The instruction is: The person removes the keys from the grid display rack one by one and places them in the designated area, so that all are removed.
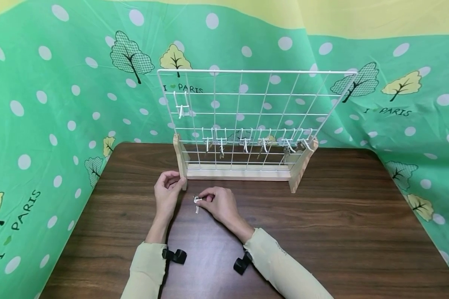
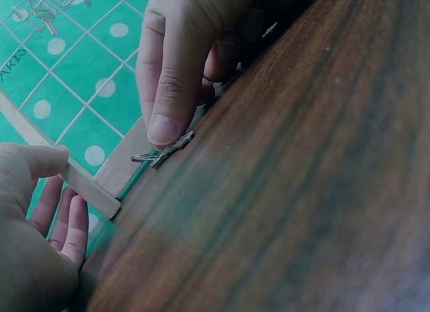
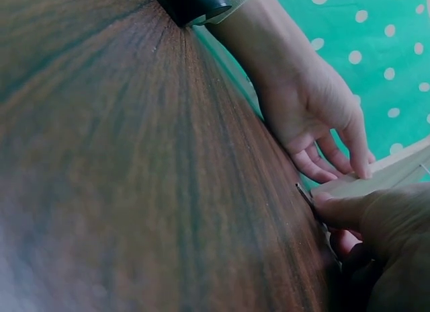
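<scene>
Key ring [image 2: 173, 150] in right fingers [image 2: 171, 100] — left fingers [image 2: 77, 224] on wooden upright [image 2: 94, 189]

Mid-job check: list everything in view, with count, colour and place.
Key with ring: at least one, silvery, pinched in the right hand
Wire grid: one, white, standing in the wooden stand
Wooden stand: one, pale, on the table
Hooks: seven, white, one upper left on the grid, six in a lower row
Hanging items: too small to count, dark, on some lower hooks
Table: one, dark brown, under the stand
Patterned cloth: one expanse, green and yellow, around the table
Wrist straps: two, black, one per wrist
Sleeves: two, pale, on both forearms
Right hand: one, bare, before the stand
Left hand: one, bare, holding the stand's left end
</scene>
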Demonstrator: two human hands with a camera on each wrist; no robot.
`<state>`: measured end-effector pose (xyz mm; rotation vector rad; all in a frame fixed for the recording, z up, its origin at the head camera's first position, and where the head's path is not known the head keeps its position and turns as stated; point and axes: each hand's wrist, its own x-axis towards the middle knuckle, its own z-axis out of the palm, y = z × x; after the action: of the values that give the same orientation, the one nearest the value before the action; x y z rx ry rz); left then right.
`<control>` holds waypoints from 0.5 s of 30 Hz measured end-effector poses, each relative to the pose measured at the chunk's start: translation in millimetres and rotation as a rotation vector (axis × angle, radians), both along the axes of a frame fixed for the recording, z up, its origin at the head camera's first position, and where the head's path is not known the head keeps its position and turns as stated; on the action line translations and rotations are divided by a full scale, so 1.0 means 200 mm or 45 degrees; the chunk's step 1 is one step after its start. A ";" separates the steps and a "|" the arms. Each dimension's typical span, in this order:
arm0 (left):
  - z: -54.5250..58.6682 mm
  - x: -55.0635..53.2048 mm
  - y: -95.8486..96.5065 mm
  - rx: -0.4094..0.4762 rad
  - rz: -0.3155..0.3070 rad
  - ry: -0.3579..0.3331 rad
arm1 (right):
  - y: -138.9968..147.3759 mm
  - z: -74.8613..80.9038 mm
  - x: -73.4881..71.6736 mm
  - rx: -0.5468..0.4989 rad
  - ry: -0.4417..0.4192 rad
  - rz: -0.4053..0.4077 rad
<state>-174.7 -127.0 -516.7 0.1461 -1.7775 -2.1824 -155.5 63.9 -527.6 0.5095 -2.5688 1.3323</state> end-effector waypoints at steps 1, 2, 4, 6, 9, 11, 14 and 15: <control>0.00 0.00 0.00 0.000 0.000 -0.001 | 0.00 0.00 0.00 0.002 0.008 0.001; 0.00 0.00 0.00 0.000 0.000 -0.002 | 0.00 0.00 0.00 0.008 0.020 0.000; 0.00 0.00 0.00 0.003 0.002 -0.003 | -0.01 0.02 0.01 0.007 0.024 0.004; 0.00 0.00 0.00 0.004 0.002 -0.003 | -0.01 0.02 0.01 0.001 0.004 -0.001; 0.00 0.00 0.00 0.007 0.001 -0.002 | -0.01 0.05 0.02 -0.009 -0.058 -0.010; 0.00 0.00 0.00 0.007 -0.002 -0.001 | -0.01 0.06 0.02 -0.006 -0.105 -0.022; 0.00 0.00 0.00 0.008 -0.004 -0.001 | -0.02 0.08 0.02 0.014 -0.153 -0.043; 0.00 0.00 0.00 0.008 -0.005 -0.001 | -0.02 0.08 0.02 0.018 -0.166 -0.050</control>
<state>-174.8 -127.2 -517.5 0.1451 -1.7724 -2.1911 -150.9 60.2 -510.7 0.3846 -2.6788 1.3787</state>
